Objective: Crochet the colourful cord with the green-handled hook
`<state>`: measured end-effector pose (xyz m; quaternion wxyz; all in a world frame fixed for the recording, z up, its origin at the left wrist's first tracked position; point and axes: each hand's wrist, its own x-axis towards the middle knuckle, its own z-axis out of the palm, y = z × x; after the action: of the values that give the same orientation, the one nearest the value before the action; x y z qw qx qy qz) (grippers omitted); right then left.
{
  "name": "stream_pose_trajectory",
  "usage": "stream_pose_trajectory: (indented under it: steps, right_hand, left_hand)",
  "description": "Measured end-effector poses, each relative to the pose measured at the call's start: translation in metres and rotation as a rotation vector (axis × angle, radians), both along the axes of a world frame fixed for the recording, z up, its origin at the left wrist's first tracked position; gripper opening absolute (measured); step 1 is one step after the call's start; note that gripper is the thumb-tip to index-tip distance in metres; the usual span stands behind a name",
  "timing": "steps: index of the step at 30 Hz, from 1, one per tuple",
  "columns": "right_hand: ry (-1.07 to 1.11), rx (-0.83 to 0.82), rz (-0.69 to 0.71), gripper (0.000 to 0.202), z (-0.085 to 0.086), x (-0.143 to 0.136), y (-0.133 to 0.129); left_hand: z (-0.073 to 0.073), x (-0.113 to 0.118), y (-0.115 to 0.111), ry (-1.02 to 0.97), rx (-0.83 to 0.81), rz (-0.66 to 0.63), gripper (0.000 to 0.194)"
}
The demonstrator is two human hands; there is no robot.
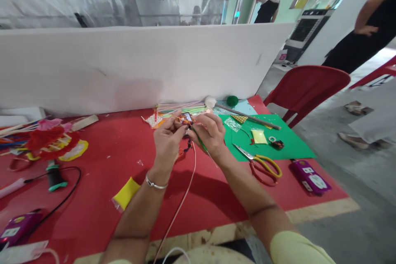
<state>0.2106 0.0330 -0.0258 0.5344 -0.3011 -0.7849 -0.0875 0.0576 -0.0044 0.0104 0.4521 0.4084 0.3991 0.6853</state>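
Note:
My left hand (169, 134) and my right hand (210, 133) meet over the middle of the red table. Fingers of both hands are pinched around a small bundle of coloured cords (187, 122), with orange and dark strands showing. A green strand (199, 139) runs down by the right hand's fingers. Below the fingers hangs a dark knotted cord (187, 145). Just behind the fingertips a phone (187, 117) shows part of its screen. A pale pink cable (189, 181) runs from near the hands to the table's front edge. The fingers partly hide the bundle.
On the green sheet (298, 147) lie scissors (266, 167), a yellow packet (259, 136) and a grey stick (247, 115). A purple box (310, 177) sits at right. A yellow pouch (126, 193) lies by my left forearm. A white panel (130, 66) stands behind.

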Motion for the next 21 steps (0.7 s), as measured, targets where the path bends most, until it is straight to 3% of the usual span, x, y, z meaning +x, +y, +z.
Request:
stream_pose_trajectory:
  steps: [4, 6, 9, 11, 17, 19, 21]
  right_hand:
    - [0.090, -0.006, 0.080, 0.038, -0.022, 0.003, 0.011]
    - [0.129, 0.039, 0.150, 0.042, -0.027, 0.006, 0.017]
    - [0.066, 0.122, 0.132, 0.042, -0.024, 0.009, 0.021]
    - [-0.022, 0.111, 0.090, 0.037, -0.018, 0.008, 0.020]
    - [-0.177, 0.034, 0.069, 0.013, 0.010, 0.003, 0.005]
    - [-0.208, 0.016, 0.099, 0.005, 0.021, 0.005, 0.001]
    - [-0.230, 0.013, 0.126, 0.011, 0.029, 0.008, -0.002]
  left_hand:
    - [0.005, -0.014, 0.002, -0.172, -0.102, -0.239, 0.044]
    - [0.005, -0.026, 0.005, -0.137, -0.132, -0.349, 0.045]
    - [0.005, -0.039, 0.010, -0.036, -0.166, -0.462, 0.048]
    - [0.004, -0.041, 0.011, 0.009, -0.150, -0.422, 0.048]
    - [-0.006, -0.033, 0.015, 0.283, 0.019, -0.071, 0.036]
    - [-0.009, -0.033, 0.016, 0.388, 0.033, -0.055, 0.040]
    - [-0.009, -0.035, 0.017, 0.430, 0.036, -0.079, 0.040]
